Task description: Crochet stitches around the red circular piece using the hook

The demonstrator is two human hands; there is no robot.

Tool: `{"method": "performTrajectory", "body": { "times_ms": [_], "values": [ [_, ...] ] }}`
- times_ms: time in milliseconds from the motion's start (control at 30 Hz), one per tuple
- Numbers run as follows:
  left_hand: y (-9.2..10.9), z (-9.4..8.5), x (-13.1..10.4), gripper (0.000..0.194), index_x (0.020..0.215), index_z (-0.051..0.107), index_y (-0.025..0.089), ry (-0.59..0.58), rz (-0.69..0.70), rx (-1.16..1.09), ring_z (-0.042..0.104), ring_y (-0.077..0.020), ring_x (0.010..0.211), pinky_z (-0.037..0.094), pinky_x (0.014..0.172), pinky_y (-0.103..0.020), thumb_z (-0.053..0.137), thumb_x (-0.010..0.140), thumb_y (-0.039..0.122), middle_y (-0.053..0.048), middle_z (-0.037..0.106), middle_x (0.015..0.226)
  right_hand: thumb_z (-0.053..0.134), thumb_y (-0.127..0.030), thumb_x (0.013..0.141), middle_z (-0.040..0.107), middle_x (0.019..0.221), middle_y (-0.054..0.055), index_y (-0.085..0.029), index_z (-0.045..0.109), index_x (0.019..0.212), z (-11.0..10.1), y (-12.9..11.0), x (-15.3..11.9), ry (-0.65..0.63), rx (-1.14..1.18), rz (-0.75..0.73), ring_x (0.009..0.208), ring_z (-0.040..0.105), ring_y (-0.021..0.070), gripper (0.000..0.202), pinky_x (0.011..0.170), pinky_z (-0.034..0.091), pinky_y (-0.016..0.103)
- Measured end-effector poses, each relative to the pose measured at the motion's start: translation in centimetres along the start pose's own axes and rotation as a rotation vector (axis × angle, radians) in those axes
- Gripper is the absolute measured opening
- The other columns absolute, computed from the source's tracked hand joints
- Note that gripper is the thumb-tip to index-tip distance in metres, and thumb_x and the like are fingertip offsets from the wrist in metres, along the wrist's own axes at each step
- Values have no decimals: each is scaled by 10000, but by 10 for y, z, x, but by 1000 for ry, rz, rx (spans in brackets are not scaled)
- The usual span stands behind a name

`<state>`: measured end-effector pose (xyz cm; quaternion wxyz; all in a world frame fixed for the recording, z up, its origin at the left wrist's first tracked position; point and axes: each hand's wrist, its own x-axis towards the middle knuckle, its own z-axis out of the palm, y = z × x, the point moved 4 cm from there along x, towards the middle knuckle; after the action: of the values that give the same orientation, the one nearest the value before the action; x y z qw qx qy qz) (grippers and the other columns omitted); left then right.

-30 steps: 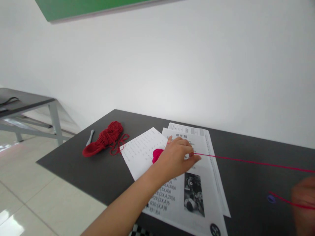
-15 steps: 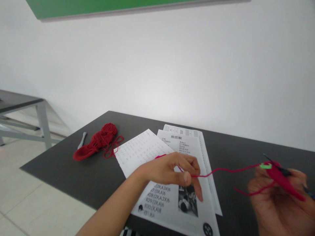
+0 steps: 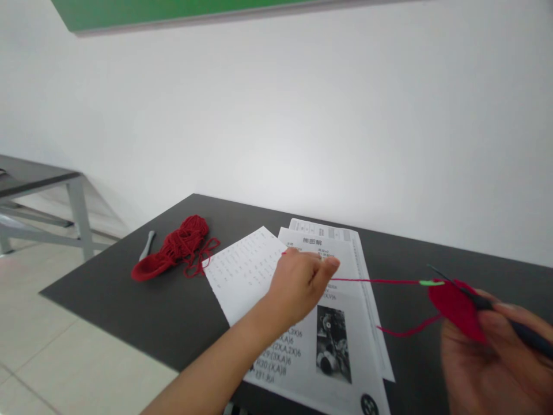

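Over the printed sheets, my left hand is closed on a strand of red yarn, which runs taut to the right. At the right edge, my right hand holds a small red crocheted piece together with a dark-handled crochet hook. The thin hook tip points up and left above the piece. A light green marker sits at the piece's left edge, where the taut strand meets it. A loose yarn tail hangs to the left below.
A tangled skein of dark red yarn and a grey tool lie on the dark table at the left. Under my left arm are a handwritten sheet and printed sheets. Another table stands far left.
My left hand has turned, closed into a fist and moved up, and the yarn has gone from slack to taut. The crocheted piece has shifted left and shows more of its face.
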<state>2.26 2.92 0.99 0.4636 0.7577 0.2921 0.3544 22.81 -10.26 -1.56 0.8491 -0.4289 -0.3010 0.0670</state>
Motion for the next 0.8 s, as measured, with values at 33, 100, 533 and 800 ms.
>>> {"method": "performTrajectory", "body": {
  "times_ms": [33, 100, 533, 800],
  "values": [
    [2, 1, -1, 676, 424, 327, 203, -39, -1, -26, 292, -103, 492, 369, 615, -318, 368, 949, 628, 40, 289, 482, 886, -261, 630, 623, 884, 22, -138, 618, 778, 1, -2, -2, 32, -7, -21, 807, 627, 128, 330, 718, 580, 187],
    [6, 3, -2, 722, 422, 313, 213, -104, 4, -93, 293, -103, 448, 373, 556, -312, 188, 965, 672, 34, 275, 452, 883, -261, 639, 633, 913, 42, -131, 630, 771, 3, -4, -7, 51, -27, -41, 815, 629, 141, 314, 729, 585, 211],
    [2, 10, -5, 760, 404, 399, 205, -140, -121, -244, 338, -112, 468, 368, 552, -300, 297, 867, 799, 23, 313, 420, 875, -279, 671, 634, 877, 51, -166, 618, 697, 31, -14, -32, -69, -94, -183, 808, 609, 164, 281, 724, 546, 264],
    [10, 35, -6, 987, 1442, 447, 357, -255, -78, -1001, 522, -94, 698, 484, 662, -233, 790, 587, 712, 6, 574, 910, 769, -285, 840, 648, 977, 17, -230, 695, 828, 37, -17, -48, -378, -227, -394, 912, 618, 166, 93, 699, 516, 242]
  ]
}}
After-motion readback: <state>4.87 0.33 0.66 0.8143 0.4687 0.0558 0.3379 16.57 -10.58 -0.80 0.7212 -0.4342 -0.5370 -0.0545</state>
